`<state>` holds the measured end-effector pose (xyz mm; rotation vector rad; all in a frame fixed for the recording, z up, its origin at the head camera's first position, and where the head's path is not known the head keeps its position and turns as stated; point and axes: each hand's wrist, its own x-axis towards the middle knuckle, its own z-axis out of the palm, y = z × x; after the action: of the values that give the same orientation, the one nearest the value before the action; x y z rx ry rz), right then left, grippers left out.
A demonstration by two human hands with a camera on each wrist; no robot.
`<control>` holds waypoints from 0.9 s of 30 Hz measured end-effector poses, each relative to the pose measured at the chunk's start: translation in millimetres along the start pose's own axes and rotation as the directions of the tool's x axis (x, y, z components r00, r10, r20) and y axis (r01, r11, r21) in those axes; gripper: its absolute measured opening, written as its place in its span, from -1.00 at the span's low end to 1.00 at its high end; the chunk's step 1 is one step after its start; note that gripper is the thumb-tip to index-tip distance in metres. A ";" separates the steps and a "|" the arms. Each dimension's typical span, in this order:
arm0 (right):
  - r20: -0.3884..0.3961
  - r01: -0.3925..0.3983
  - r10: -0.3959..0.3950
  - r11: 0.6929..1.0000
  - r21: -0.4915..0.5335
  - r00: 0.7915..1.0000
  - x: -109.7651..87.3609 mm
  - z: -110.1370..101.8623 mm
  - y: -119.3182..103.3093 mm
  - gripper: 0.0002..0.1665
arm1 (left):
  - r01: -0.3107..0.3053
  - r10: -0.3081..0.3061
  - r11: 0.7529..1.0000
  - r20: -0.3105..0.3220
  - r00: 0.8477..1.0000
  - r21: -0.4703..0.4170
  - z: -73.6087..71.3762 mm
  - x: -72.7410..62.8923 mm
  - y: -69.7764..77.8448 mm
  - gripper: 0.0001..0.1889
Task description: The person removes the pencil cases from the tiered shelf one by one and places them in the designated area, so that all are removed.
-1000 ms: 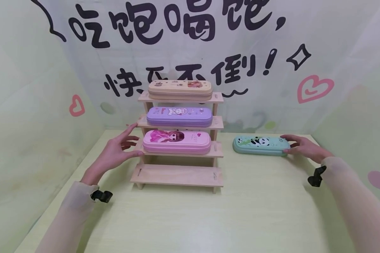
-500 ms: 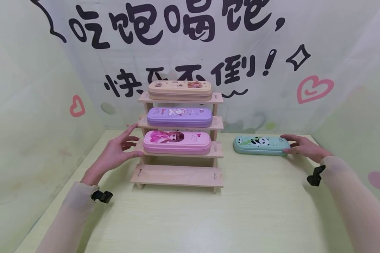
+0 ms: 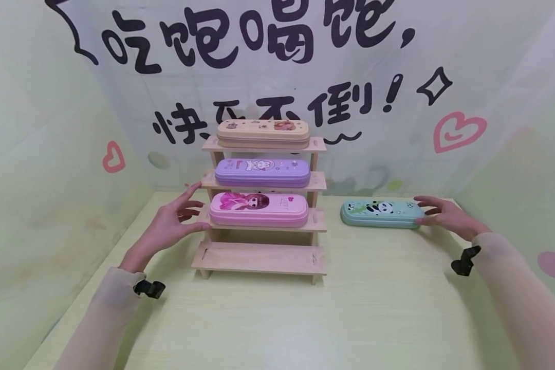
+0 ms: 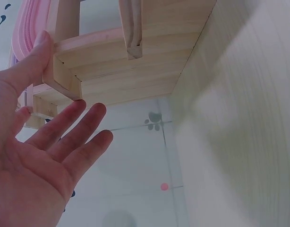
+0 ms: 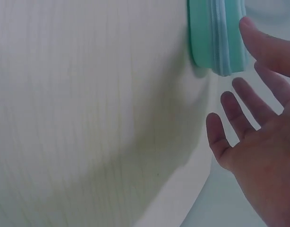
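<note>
While the left hand (image 3: pixel 168 223) spreads wide at the tiered wooden rack (image 3: pixel 261 258)'s left edge, the right hand (image 3: pixel 450 218) — fingers parted, no firm hold — sits at the right end of the mint panda pencil case (image 3: pixel 380 214), on the table (image 3: pixel 296 324) right of the rack. Looks like a reach; lifting calls for a tighter pinch.

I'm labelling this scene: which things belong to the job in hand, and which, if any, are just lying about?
Job, apparently:
mint panda pencil case
pink doll pencil case
purple pencil case
cream pencil case
four-tier wooden shelf

Just there:
lettered backdrop
black wrist clips
</note>
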<state>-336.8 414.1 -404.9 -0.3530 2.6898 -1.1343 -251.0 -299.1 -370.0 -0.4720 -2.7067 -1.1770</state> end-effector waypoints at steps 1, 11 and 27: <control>-0.013 0.006 -0.006 1.000 -0.011 1.000 -1.3 -0.5 -0.5 -0.06 | -0.001 0.001 1.000 0.000 1.000 -0.001 0.1 0.1 0.0 0.15; -0.116 0.065 -0.083 0.986 -0.151 0.990 -16.3 8.5 -26.0 -0.10 | -0.004 0.004 1.000 0.002 1.000 0.000 -1.2 0.8 -0.8 0.16; -0.158 0.237 -0.272 0.949 -0.208 0.949 -51.2 62.3 -93.6 -0.21 | -0.014 0.014 1.000 0.001 1.000 0.002 0.1 0.5 -4.1 0.16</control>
<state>-257.9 323.8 -375.3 -0.6775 2.9927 -1.0238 -252.8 -301.5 -372.7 -0.4903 -2.7005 -1.1704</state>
